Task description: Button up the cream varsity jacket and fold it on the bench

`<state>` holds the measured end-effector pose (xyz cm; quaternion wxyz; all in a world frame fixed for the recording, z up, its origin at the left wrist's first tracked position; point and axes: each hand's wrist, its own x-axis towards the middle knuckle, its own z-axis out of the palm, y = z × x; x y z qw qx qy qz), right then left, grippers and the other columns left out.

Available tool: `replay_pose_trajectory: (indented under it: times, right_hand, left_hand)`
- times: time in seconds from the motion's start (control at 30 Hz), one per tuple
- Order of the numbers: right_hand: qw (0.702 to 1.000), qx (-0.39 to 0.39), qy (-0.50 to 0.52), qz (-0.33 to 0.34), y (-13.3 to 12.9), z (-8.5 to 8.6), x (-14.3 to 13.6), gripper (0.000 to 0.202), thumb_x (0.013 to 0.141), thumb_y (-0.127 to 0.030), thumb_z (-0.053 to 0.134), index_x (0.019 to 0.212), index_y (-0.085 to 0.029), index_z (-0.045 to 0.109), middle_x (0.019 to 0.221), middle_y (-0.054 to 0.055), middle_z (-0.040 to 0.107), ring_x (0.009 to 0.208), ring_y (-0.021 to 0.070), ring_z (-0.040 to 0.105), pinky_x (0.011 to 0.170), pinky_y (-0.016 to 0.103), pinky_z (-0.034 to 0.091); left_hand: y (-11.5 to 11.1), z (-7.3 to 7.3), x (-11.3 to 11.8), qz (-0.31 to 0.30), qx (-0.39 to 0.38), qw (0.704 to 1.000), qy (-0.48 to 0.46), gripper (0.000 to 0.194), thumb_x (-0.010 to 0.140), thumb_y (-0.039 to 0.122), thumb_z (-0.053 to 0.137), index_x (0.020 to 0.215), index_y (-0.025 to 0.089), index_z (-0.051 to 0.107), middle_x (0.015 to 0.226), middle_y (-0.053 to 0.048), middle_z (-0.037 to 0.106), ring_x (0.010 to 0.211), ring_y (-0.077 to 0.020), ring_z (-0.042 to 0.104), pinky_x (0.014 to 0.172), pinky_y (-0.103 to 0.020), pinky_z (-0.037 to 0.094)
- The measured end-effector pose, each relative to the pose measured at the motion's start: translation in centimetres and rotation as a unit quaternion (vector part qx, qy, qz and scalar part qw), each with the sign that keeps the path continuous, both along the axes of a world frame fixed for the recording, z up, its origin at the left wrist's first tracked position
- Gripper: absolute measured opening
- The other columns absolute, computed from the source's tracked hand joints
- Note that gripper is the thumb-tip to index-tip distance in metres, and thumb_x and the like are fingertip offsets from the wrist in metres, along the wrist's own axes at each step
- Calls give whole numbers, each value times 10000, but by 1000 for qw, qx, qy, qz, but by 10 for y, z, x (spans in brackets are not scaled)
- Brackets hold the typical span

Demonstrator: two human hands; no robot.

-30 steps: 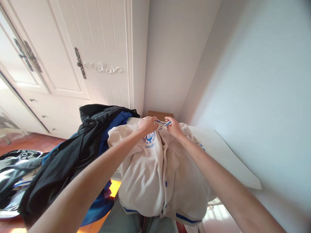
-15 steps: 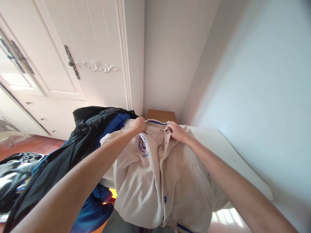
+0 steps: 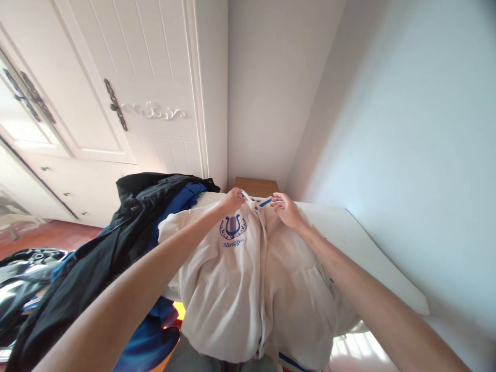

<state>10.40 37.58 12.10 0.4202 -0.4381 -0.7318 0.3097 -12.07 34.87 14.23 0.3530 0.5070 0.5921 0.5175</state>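
A cream jacket [image 3: 232, 289] lies front side up on a white board-like surface [image 3: 329, 217]. It has a blue harp emblem on the chest and a blue-striped collar [image 3: 265, 202]. My left hand [image 3: 233, 200] pinches the collar's left side. At the right side my right hand [image 3: 285, 209] has its fingers loosely apart, the tips at the collar edge. Both front edges meet down the middle, and the lower hem hangs over the near side above grey-clad legs [image 3: 186, 356].
A black jacket [image 3: 112, 258] and blue clothing [image 3: 180, 201] are heaped on the left. White wardrobe doors [image 3: 155, 77] stand behind them. A wooden piece [image 3: 256, 184] sits in the far corner, and a pale wall [image 3: 418, 129] rises on the right.
The jacket's front edges have come together at the collar, which was spread before. The emblem now lies flatter and in full view. My right hand's fingers have loosened from their grip.
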Motion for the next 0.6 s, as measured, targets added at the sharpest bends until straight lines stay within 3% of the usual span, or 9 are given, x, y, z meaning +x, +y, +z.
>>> replay_pose_trajectory:
  times: [0.07, 0.1, 0.2, 0.27, 0.43, 0.53, 0.6]
  right_hand:
    - [999, 34, -20, 17, -17, -2, 18, 441, 803, -154, 503, 1242, -163, 548, 1161, 125, 648, 1034, 199, 674, 925, 388, 537]
    - [998, 53, -34, 23, -27, -2, 28, 431, 802, -178, 518, 1231, -169, 558, 1168, 125, 645, 1068, 210, 660, 940, 398, 532]
    - [993, 94, -65, 17, -55, -9, 61, 432, 810, -276, 555, 1234, -194, 562, 1245, 130, 616, 1162, 237, 618, 1020, 435, 495]
    - [994, 80, -75, -22, -70, -17, 91, 468, 800, -365, 587, 1239, -204, 558, 1294, 146, 597, 1202, 269, 601, 1052, 466, 473]
    - [978, -92, -73, -171, -94, -34, 192, 738, 626, -527, 698, 1254, -173, 535, 1363, 233, 564, 1300, 383, 529, 1069, 515, 453]
    - [957, -194, -129, -170, -109, -34, 233, 787, 556, -551, 786, 1218, -171, 592, 1236, 223, 647, 1168, 392, 622, 961, 462, 529]
    - [947, -223, -172, -157, -118, -32, 238, 761, 508, -568, 821, 1135, -175, 643, 1066, 180, 707, 966, 362, 692, 833, 428, 561]
  left_hand:
    - [-21, -6, -22, -9, 24, 997, 75, 292, 626, 132, 727, 898, 178, 631, 1111, -140, 679, 1196, -332, 582, 1050, -416, 421]
    - [-34, -7, -34, -22, 51, 986, 156, 337, 649, 154, 715, 977, 179, 642, 1205, -153, 652, 1245, -343, 549, 1091, -429, 384]
    - [-80, -4, -75, -10, 103, 929, 356, 437, 777, 281, 633, 1198, 166, 611, 1390, -179, 555, 1340, -362, 470, 1147, -468, 325]
    - [-114, -1, -105, 43, 91, 897, 431, 494, 846, 386, 550, 1275, 142, 579, 1426, -192, 531, 1377, -364, 436, 1150, -482, 327]
    - [-190, -6, -182, 96, 14, 856, 508, 571, 879, 479, 403, 1273, 114, 596, 1288, -159, 654, 1215, -328, 602, 1060, -448, 458]
    - [-209, -11, -204, 92, -2, 824, 559, 636, 848, 526, 440, 1268, 84, 623, 1346, -187, 621, 1346, -364, 493, 1101, -483, 426]
    - [-208, -13, -201, 84, -9, 798, 596, 680, 837, 590, 475, 1249, 79, 653, 1415, -208, 561, 1443, -389, 351, 1127, -520, 388]
